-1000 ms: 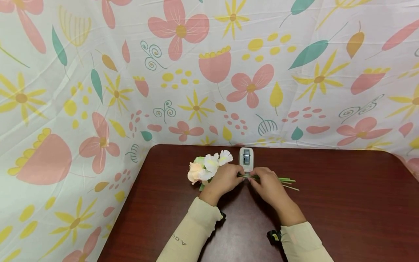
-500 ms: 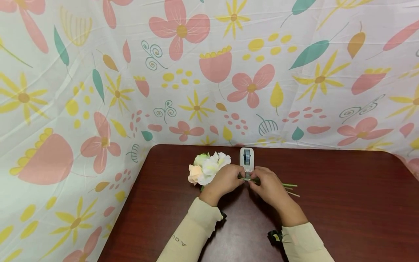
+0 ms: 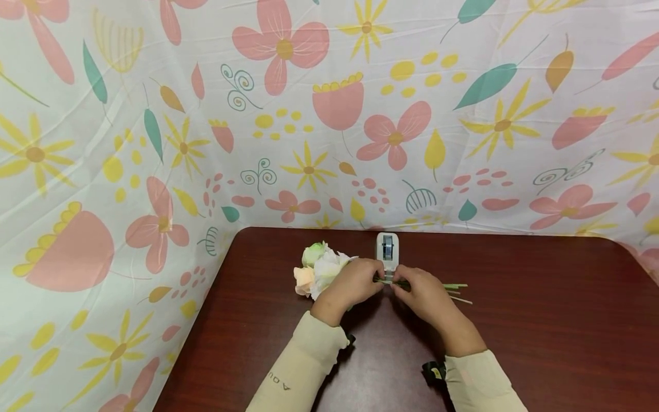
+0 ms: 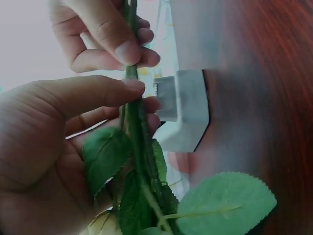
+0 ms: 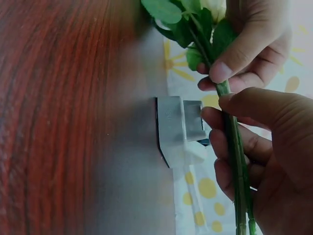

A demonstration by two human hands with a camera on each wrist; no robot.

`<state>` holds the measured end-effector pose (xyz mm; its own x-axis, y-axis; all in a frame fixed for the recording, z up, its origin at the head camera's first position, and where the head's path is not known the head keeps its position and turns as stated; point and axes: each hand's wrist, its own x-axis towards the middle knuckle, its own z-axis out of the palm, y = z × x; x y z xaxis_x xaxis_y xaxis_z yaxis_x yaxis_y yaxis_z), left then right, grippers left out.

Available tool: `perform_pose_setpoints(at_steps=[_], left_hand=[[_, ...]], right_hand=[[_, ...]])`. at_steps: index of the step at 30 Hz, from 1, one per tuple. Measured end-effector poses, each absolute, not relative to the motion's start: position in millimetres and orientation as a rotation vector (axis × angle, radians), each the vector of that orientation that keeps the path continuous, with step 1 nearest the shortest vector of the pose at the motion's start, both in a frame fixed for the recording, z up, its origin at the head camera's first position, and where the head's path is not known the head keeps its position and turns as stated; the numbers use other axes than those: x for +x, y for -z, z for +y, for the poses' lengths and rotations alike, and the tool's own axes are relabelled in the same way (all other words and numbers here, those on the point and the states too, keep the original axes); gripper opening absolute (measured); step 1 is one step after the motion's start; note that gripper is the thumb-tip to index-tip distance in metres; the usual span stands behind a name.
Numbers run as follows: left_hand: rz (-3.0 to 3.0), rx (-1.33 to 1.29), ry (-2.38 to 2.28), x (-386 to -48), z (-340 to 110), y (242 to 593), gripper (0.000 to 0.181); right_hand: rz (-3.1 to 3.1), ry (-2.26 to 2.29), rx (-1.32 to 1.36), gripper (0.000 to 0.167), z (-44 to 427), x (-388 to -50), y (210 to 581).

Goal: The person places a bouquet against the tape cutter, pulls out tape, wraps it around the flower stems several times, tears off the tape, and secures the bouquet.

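Both hands close together, mid-pinch

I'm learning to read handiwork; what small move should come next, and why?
Perhaps ease the stems toward the dispenser: the left grip and right grip pinch them close together, and its toothed edge faces them. Whether its tape reaches them isn't clear.

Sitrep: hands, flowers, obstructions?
Left hand pinches stems, nearer the flower heads. Right hand pinches same stems, nearer bare ends. Tape dispenser close beyond both hands; nothing else seen in the way.
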<state>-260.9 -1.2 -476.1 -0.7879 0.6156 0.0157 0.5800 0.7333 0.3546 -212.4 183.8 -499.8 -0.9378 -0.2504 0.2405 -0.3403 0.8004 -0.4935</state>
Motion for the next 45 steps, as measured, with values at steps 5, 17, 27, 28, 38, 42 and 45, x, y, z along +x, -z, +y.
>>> perform_pose_setpoints(at_steps=[5,17,27,28,38,42,45], left_hand=[[2.819,0.950,-0.556,-259.2,-2.1,472.9,0.008],[2.770,0.987,-0.531,-256.6,-4.6,470.5,0.027],[2.806,1.020,-0.468,-255.7,-3.3,471.8,0.028],[2.810,1.030,-0.456,-255.8,-2.8,471.6,0.026],[2.846,1.061,-0.403,-256.1,-1.8,469.9,0.015],[2.871,1.081,-0.417,-257.1,-1.2,472.1,0.013],[2.889,1.106,-0.424,-257.5,-0.5,472.9,0.013]], right_hand=[[-2.793,-0.838,0.472,0.019,183.1,-211.9,500.3],[-2.706,-0.802,0.484,0.021,180.8,-212.7,501.6],[-2.654,-0.761,0.478,0.023,180.0,-212.2,500.9],[-2.655,-0.758,0.474,0.024,180.0,-212.1,500.9],[-2.670,-0.766,0.457,0.024,179.5,-212.0,500.0],[-2.710,-0.778,0.436,0.020,179.8,-212.4,499.6],[-2.740,-0.785,0.405,0.019,180.6,-212.3,499.6]])
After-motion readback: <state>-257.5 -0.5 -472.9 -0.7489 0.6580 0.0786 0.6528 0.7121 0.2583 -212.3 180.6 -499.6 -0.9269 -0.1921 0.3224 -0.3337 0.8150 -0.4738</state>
